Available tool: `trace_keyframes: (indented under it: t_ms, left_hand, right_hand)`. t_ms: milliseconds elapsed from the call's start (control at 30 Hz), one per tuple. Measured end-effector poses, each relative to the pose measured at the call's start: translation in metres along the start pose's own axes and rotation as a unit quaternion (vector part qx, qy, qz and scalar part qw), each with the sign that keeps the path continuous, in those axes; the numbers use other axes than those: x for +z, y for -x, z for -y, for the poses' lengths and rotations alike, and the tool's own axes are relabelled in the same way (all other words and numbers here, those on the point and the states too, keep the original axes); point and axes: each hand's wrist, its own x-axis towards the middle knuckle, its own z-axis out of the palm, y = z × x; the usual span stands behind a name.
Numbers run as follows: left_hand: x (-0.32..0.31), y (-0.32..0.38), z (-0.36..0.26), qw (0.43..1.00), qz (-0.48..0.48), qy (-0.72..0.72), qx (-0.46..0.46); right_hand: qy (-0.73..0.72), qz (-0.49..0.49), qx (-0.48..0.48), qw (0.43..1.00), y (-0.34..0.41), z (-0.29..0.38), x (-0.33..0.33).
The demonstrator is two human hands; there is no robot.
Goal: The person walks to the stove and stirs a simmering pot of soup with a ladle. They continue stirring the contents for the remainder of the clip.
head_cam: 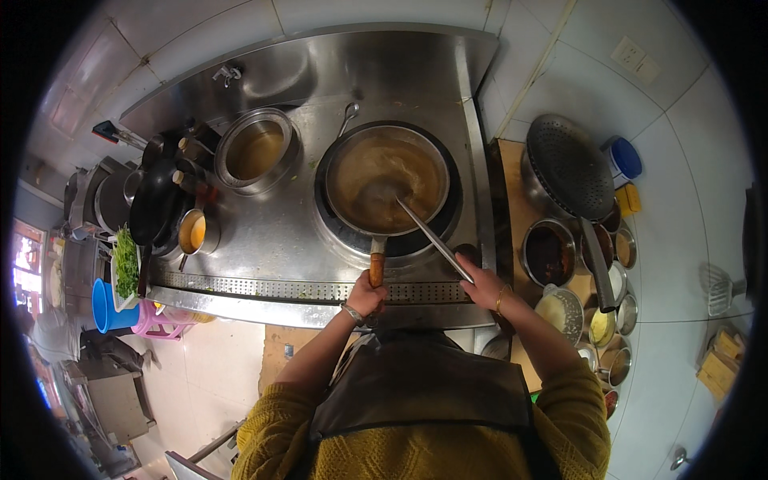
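A wok [390, 150] with cloudy brown liquid sits on the round black burner ring [457, 198] of a steel cooking range. My left hand [367, 297] grips the wok's wooden handle at the range's front edge. In my right hand [480, 287] is the metal handle of a ladle [429, 233], which slants down to the left into the wok. The ladle's bowl is under the liquid and hard to make out. Behind the wok, to its left, a metal spoon [347, 117] lies on the steel top.
A steel pot of liquid [225, 165], a small pan with orange liquid [207, 237] and black woks [156, 204] stand left. Seasoning bowls [549, 252] and a perforated strainer [567, 162] occupy the right side. A steel splashback [372, 60] rises behind the range.
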Motion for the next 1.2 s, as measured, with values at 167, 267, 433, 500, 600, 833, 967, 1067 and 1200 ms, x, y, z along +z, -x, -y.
trace_keyframes:
  t_ms: [167, 267, 433, 500, 600, 833, 967, 1067, 1200]
  left_hand:
    - [-0.001, -0.001, 0.002, 1.000, 0.002, -0.004, 0.002]
    - [-0.001, -0.002, 0.003, 1.000, 0.003, -0.002, 0.001]
    - [-0.001, -0.002, 0.004, 1.000, 0.003, 0.010, -0.015]
    - [-0.001, -0.002, 0.004, 1.000, 0.004, 0.013, -0.003]
    - [0.000, -0.002, 0.005, 1.000, 0.001, 0.012, -0.002]
    - [-0.001, -0.002, 0.003, 1.000, 0.004, 0.016, -0.012]
    - [0.000, -0.002, 0.002, 1.000, 0.006, 0.014, 0.001]
    - [0.000, -0.002, 0.002, 1.000, 0.002, 0.009, 0.002]
    - [0.000, -0.001, 0.002, 1.000, 0.003, 0.013, 0.002]
  right_hand:
    - [0.030, -0.017, 0.013, 0.999, -0.026, -0.005, 0.001]
    - [0.037, -0.015, 0.041, 0.998, -0.041, -0.001, -0.001]
    - [0.074, -0.025, 0.077, 0.994, -0.052, 0.008, -0.013]
    - [0.064, -0.020, 0.089, 0.994, -0.050, 0.007, -0.019]
    - [0.045, -0.029, 0.074, 0.996, -0.040, 0.001, -0.024]
    - [-0.035, -0.060, 0.018, 0.997, -0.002, 0.000, -0.029]
    - [-0.089, 0.000, 0.062, 0.994, 0.016, 0.012, -0.036]
    - [-0.117, 0.028, 0.081, 0.989, 0.025, 0.019, -0.036]
    - [-0.190, 0.058, 0.080, 0.977, 0.030, 0.022, -0.028]
